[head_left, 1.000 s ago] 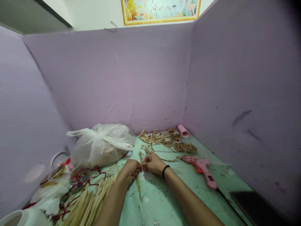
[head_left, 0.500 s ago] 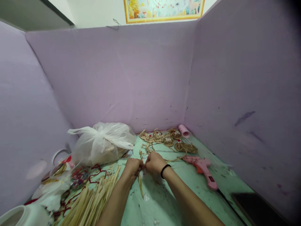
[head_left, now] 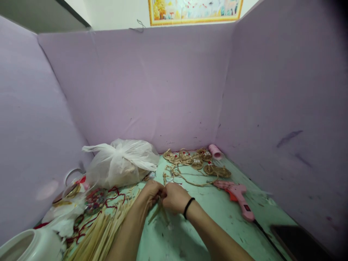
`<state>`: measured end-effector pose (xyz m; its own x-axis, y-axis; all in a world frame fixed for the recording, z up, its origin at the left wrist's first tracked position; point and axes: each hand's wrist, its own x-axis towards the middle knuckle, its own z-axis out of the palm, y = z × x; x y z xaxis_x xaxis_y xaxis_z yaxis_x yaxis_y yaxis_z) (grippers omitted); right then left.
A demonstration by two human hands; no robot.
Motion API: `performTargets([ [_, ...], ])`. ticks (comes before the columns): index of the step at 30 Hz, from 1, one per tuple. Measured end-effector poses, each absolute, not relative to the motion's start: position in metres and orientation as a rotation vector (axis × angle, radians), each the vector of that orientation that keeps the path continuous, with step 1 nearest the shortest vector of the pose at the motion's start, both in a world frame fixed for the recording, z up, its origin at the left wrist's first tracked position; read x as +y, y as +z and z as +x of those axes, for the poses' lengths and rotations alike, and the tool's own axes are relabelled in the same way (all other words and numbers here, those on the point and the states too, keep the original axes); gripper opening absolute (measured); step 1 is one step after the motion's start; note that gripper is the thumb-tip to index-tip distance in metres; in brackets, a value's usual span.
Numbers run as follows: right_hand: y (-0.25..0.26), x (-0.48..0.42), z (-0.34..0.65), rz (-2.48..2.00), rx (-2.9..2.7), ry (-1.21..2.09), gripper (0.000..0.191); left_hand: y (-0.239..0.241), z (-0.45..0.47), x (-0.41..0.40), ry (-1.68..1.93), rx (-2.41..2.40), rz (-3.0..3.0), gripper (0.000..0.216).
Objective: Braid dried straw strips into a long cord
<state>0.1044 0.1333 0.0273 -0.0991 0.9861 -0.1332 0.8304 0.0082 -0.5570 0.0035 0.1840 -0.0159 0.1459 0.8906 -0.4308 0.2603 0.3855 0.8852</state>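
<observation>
My left hand [head_left: 150, 194] and my right hand [head_left: 174, 197] meet over the green table [head_left: 206, 232], both pinched shut on a plaited straw cord [head_left: 164, 178] that sticks up between them. Loose straw ends [head_left: 156, 214] hang below the fingers. A black band circles my right wrist. From the hands, the cord trails back toward several woven straw ornaments [head_left: 197, 161] by the far wall.
A bundle of straw strips [head_left: 100, 235] lies at front left beside red cord [head_left: 114, 197]. A white plastic bag [head_left: 121, 163], a pink glue gun [head_left: 237, 195], a pink spool [head_left: 216, 151], a white jar [head_left: 29, 246] and a dark slab [head_left: 299, 243] sit around. Purple boards wall in the table.
My hands have shifted slightly toward me and left, still pinched together on the cord. The loose straw ends below them have swung. The camera has tilted a little.
</observation>
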Motion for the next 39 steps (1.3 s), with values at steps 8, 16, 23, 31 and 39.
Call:
performTargets([
  [8, 0.024, 0.159, 0.137, -1.772, -1.403, 1.118, 0.011, -0.007, -0.005, 0.188, 0.487, 1.302, 1.005, 0.021],
  [16, -0.007, 0.165, 0.115, -1.565, -1.175, 1.506, 0.019, -0.01, -0.005, 0.187, 0.461, 1.286, 1.06, 0.011],
  [23, -0.021, 0.17, 0.119, -1.555, -1.118, 1.48, 0.016, 0.001, -0.008, 0.186, 0.352, 1.46, 1.509, 0.014],
  [31, -0.021, 0.169, 0.117, -1.434, -0.876, 1.673, 0.014, 0.025, 0.016, 0.158, 0.189, 1.897, 2.113, 0.014],
  [39, -0.027, 0.171, 0.124, -1.416, -0.987, 1.674, 0.015, 0.023, 0.008, 0.167, 0.21, 1.677, 1.875, 0.01],
])
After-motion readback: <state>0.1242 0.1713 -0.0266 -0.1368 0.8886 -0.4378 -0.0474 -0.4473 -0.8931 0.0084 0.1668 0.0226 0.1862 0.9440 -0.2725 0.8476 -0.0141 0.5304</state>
